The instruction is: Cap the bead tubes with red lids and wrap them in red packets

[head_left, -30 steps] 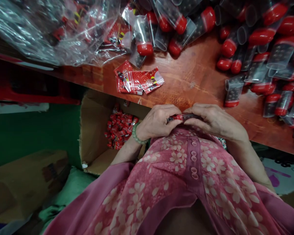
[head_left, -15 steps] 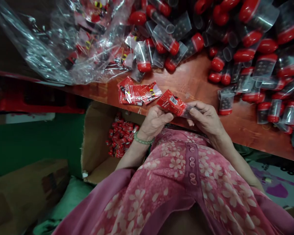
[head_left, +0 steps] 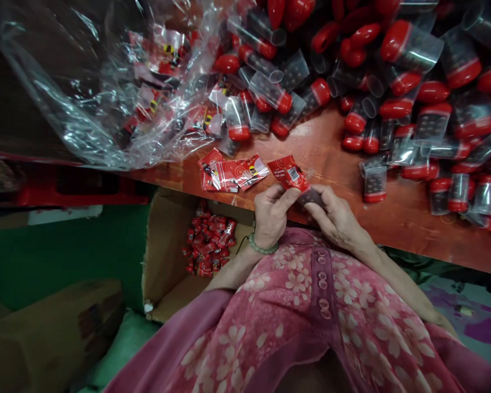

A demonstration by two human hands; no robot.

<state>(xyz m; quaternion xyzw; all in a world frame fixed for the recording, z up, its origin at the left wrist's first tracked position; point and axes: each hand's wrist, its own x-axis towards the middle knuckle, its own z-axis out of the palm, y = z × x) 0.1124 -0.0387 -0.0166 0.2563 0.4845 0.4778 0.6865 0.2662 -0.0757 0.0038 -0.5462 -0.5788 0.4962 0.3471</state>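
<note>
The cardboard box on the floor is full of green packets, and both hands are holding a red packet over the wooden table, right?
Not quite: the head view shows the open cardboard box holds red packets, not green ones. The rest stands: the left hand and right hand hold a red printed plastic packet over the reddish wooden table.
</note>
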